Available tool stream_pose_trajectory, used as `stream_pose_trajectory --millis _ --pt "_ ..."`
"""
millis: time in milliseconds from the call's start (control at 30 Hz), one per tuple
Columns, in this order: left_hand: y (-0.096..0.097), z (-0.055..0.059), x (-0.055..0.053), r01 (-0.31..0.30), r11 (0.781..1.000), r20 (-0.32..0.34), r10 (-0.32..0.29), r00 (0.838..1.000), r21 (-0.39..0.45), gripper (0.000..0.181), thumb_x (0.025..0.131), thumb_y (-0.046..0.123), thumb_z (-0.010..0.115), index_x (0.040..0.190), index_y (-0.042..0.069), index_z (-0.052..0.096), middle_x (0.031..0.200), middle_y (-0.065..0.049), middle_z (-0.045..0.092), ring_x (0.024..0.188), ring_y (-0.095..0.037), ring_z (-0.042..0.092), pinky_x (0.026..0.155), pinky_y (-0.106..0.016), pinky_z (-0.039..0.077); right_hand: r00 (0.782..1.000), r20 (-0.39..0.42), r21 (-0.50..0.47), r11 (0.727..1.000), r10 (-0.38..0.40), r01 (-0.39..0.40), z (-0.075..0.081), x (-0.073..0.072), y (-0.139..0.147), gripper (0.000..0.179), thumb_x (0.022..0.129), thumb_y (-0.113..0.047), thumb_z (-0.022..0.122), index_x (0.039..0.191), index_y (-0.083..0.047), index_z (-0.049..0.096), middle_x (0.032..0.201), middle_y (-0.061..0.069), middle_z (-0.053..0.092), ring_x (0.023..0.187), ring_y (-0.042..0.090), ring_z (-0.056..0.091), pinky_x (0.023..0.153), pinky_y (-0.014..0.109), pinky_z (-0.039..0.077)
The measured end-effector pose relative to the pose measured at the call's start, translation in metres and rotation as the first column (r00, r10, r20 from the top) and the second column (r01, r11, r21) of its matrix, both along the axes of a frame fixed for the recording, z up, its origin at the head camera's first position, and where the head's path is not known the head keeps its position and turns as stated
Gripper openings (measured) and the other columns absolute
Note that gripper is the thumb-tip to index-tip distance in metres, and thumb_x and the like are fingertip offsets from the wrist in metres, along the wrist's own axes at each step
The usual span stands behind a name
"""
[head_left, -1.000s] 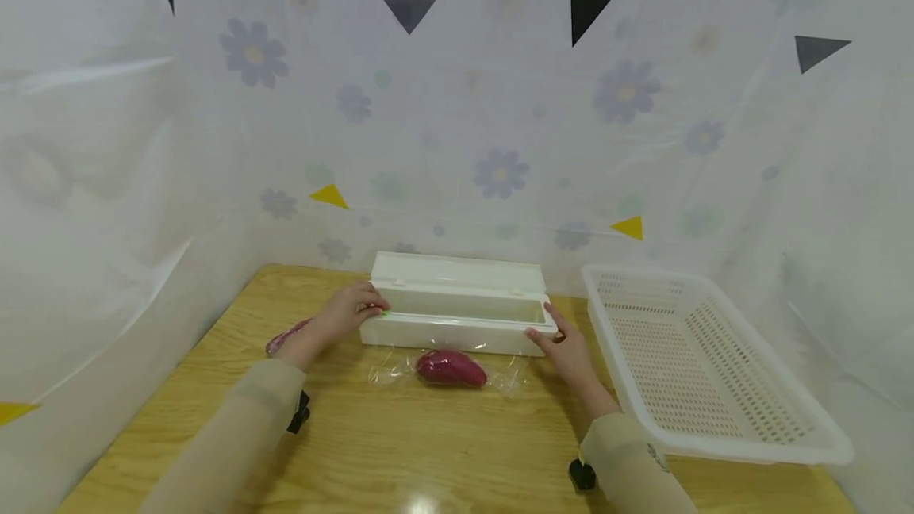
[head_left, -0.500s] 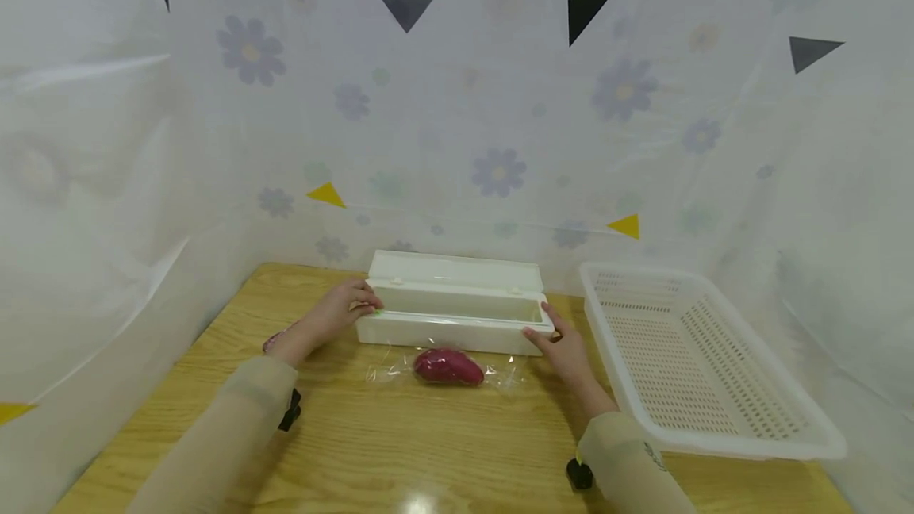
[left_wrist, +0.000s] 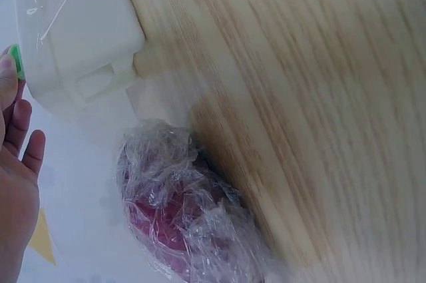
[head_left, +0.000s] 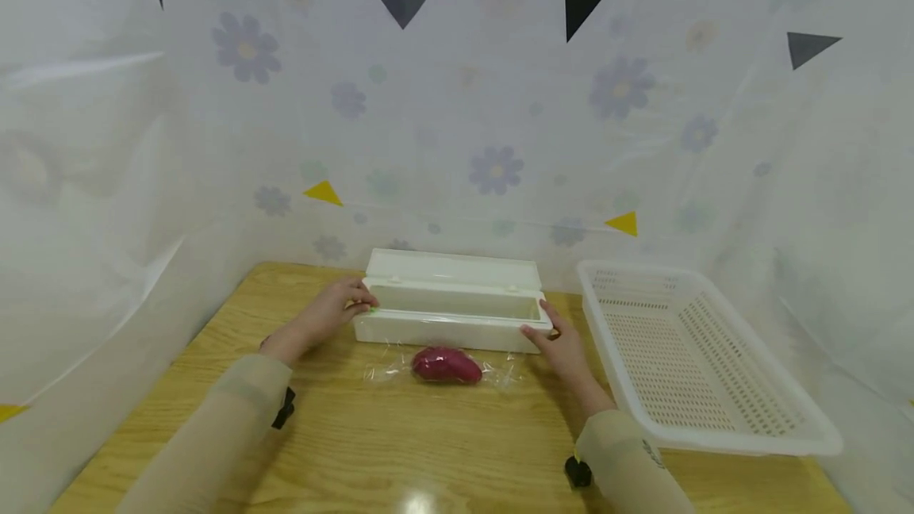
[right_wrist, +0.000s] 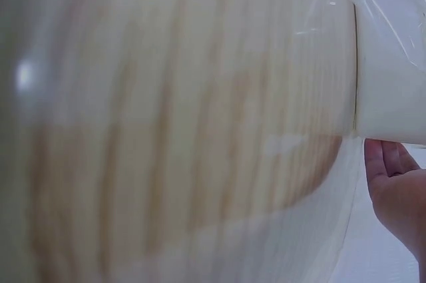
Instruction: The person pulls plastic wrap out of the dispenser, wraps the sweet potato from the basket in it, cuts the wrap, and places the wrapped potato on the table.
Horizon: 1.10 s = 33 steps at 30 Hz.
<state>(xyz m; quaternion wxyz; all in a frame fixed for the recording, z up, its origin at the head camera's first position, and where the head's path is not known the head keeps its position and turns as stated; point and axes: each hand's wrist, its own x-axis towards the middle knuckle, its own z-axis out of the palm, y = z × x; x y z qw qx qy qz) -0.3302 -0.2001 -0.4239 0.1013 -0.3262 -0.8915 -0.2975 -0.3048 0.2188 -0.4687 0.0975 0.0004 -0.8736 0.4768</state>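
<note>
A long white cling film dispenser lies across the table with its lid raised behind it. My left hand pinches a small green slide cutter at the dispenser's left end. Around the right end, my right hand grips the box, thumb at the front and fingers at the side. Clear film spreads out in front, with a reddish-purple sweet potato lying on it. Another sweet potato, wrapped in crumpled film, shows in the left wrist view; in the head view my left forearm mostly hides it.
A white plastic basket with slotted walls stands at the table's right side, close to my right forearm. Behind the wooden table hangs a pale flowered curtain with triangle stickers.
My left hand has slid slightly left with the green cutter, and its forearm covers more of the wrapped sweet potato. My right hand keeps its grip on the dispenser's end.
</note>
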Motion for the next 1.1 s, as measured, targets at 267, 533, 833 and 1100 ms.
stream_pose_trajectory --millis 267,533,833,1100 --pt "-0.01 0.0 0.004 -0.074 0.997 -0.001 0.074 0.997 -0.028 0.013 0.088 0.006 0.064 0.098 0.008 0.073 0.094 0.0 0.062 0.092 -0.022 0.056 0.079 -0.039 0.049 1.0 -0.015 -0.009 1.0 0.017 -0.017 -0.001 0.001 0.001 0.073 0.082 -0.039 0.072 0.144 -0.019 0.04 0.127 0.017 0.055 0.062 0.01 0.044 0.053 0.021 0.041" --pt "-0.009 0.001 0.007 -0.098 0.995 0.0 0.098 0.995 -0.004 0.014 0.088 0.004 0.064 0.098 0.007 0.072 0.099 -0.005 0.063 0.097 -0.026 0.056 0.083 -0.043 0.049 0.999 -0.001 -0.013 0.999 0.042 -0.042 -0.001 0.005 -0.002 0.074 0.085 -0.04 0.069 0.147 -0.018 0.035 0.136 0.019 0.048 0.073 0.014 0.052 0.057 0.021 0.043" --pt "-0.006 -0.004 0.01 -0.105 0.994 -0.071 0.105 0.992 -0.008 0.012 0.087 0.011 0.067 0.097 0.007 0.073 0.095 -0.004 0.062 0.092 -0.025 0.055 0.079 -0.043 0.047 0.997 0.049 0.039 0.997 0.059 -0.061 0.004 0.01 -0.002 0.076 0.089 -0.047 0.061 0.15 -0.019 0.026 0.135 0.024 0.047 0.099 0.029 0.058 0.069 0.024 0.047" --pt "-0.002 -0.005 0.014 -0.164 0.983 -0.245 0.139 0.96 -0.087 0.025 0.075 0.021 0.079 0.096 0.01 0.074 0.098 -0.006 0.062 0.091 -0.024 0.054 0.079 -0.042 0.046 0.997 0.033 0.062 0.995 0.074 -0.076 0.009 0.012 -0.005 0.078 0.089 -0.051 0.058 0.151 -0.019 0.023 0.146 0.019 0.036 0.109 0.038 0.051 0.084 0.046 0.048"
